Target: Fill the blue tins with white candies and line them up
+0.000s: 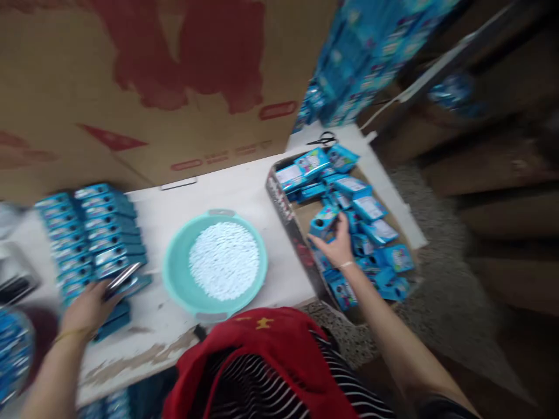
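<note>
Fingers of my right hand (338, 247) pinch a light, stiff blue carton (324, 221) by its edges, while my left hand (89, 308) grips a silvery strip (122, 278).

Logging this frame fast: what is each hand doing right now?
Left hand: grip closed on a shiny flat piece, beside the stacked blue boxes.
Right hand: grip closed on one blue box in the cardboard carton.
</note>
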`<control>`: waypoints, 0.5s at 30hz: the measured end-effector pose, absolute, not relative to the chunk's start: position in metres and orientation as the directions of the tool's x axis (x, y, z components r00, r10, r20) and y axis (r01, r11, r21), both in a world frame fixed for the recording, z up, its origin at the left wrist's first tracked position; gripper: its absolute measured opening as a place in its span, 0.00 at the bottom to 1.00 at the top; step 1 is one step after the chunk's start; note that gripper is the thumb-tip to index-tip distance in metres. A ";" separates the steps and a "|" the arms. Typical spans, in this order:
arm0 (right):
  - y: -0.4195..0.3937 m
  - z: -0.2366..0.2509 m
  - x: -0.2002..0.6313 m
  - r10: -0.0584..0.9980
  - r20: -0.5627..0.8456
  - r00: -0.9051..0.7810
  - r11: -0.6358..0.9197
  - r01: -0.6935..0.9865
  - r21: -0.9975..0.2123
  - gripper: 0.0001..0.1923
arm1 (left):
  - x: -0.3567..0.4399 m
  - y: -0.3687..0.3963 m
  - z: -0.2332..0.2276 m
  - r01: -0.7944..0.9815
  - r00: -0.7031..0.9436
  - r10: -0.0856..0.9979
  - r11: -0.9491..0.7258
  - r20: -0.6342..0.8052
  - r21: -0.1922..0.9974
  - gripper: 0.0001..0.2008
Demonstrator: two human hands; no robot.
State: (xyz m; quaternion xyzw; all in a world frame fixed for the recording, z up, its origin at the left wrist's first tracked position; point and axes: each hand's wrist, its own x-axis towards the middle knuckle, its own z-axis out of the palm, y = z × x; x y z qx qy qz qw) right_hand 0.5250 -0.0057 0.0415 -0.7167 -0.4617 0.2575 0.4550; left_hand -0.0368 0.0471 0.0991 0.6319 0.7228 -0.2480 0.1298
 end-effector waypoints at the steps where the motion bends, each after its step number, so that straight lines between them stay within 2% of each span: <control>1: -0.012 0.057 0.513 0.891 -0.032 0.452 -0.162 0.252 -0.954 0.51 | -0.043 0.047 0.088 0.976 -0.177 0.853 0.086 -0.492 -0.202 0.12; 2: -0.017 0.072 0.501 0.897 -0.159 0.412 -0.190 0.034 -0.981 0.46 | -0.049 0.046 0.080 0.979 -0.165 0.858 0.084 -0.487 -0.185 0.13; 3: -0.021 0.085 0.489 0.907 -0.292 0.303 -0.247 -0.181 -0.952 0.40 | -0.057 0.045 0.073 0.980 -0.160 0.859 0.079 -0.486 -0.183 0.14; 4: -0.024 0.096 0.478 0.914 -0.338 0.222 -0.276 -0.269 -0.923 0.35 | -0.064 0.043 0.068 0.977 -0.173 0.860 0.087 -0.480 -0.196 0.16; 6: -0.029 0.111 0.455 0.907 -0.417 0.052 -0.354 -0.444 -0.823 0.32 | -0.074 0.039 0.063 0.978 -0.167 0.870 0.087 -0.463 -0.190 0.18; 8: -0.033 0.117 0.432 0.884 -0.461 -0.082 -0.429 -0.535 -0.728 0.33 | -0.079 0.034 0.062 0.979 -0.167 0.881 0.093 -0.443 -0.184 0.18; 11: -0.038 0.113 0.402 0.830 -0.526 -0.185 -0.530 -0.554 -0.642 0.29 | -0.077 0.026 0.065 0.979 -0.177 0.914 0.125 -0.366 -0.162 0.21; 13: -0.040 0.104 0.391 0.810 -0.569 -0.143 -0.546 -0.539 -0.641 0.25 | -0.068 0.022 0.069 0.991 -0.133 0.959 0.127 -0.252 -0.041 0.22; 15: -0.041 0.093 0.390 0.808 -0.589 0.004 -0.507 -0.503 -0.700 0.24 | -0.050 0.018 0.073 0.985 0.017 0.980 0.018 -0.197 0.171 0.19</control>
